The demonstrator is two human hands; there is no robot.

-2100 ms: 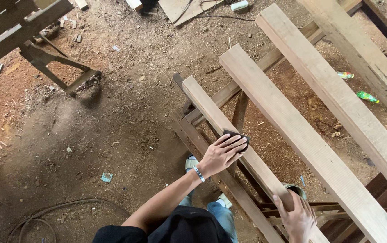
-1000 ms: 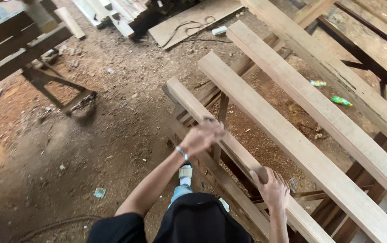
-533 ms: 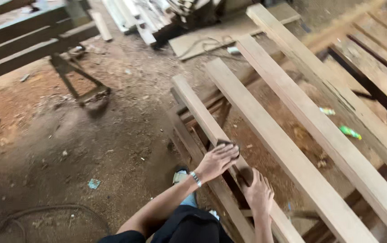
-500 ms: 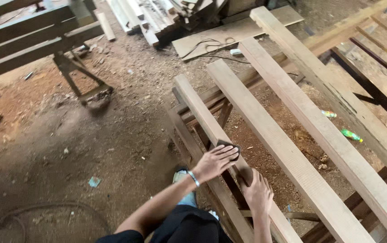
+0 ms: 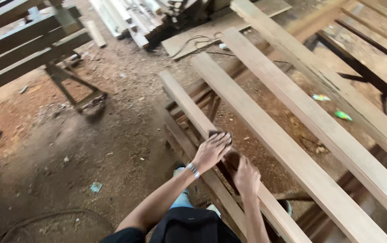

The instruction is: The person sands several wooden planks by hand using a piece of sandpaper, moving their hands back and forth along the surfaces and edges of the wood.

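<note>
Wooden plank [image 5: 189,105] looks stiff and heavy; left hand [image 5: 211,150] presses a dark sanding pad [image 5: 220,134] flat, right hand [image 5: 246,175] braces beside it, palm down.

The left hand [image 5: 211,150], pressed flat on a small dark sanding block [image 5: 220,135], has been kept on the narrow pale wooden plank [image 5: 189,105]. The right hand [image 5: 246,175] has been brought up along the plank from its near end and is now placed just behind the left hand.
</note>
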